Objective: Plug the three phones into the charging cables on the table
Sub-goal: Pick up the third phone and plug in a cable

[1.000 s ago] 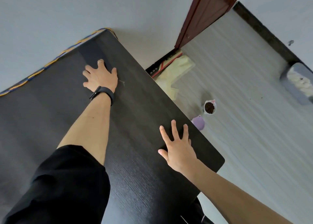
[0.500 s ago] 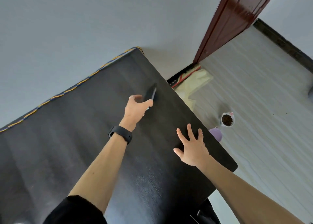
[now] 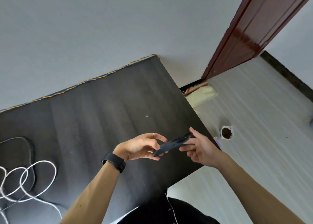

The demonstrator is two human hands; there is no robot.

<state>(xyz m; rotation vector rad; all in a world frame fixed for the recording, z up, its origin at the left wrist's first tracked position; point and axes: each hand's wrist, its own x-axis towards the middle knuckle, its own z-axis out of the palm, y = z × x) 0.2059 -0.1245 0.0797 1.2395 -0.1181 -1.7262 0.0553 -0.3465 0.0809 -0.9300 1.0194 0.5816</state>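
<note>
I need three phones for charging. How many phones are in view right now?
1. A dark phone is held between the left hand and right hand, above the table near its right edge. Others may lie outside the view.

Open across the middle of the table (image 3: pixel 105 115), back to the wall (image 3: pixel 84 28). Looped white cables (image 3: pixel 40 176) at the near left. Above the right edge, left hand (image 3: pixel 140 147) and right hand (image 3: pixel 201 150) gripping one phone (image 3: pixel 172 145).

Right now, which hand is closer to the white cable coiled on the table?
Left. The left hand grips one end of the phone, on the side towards the white cable but well apart from it. The right hand holds the phone's other end, farther away.
</note>
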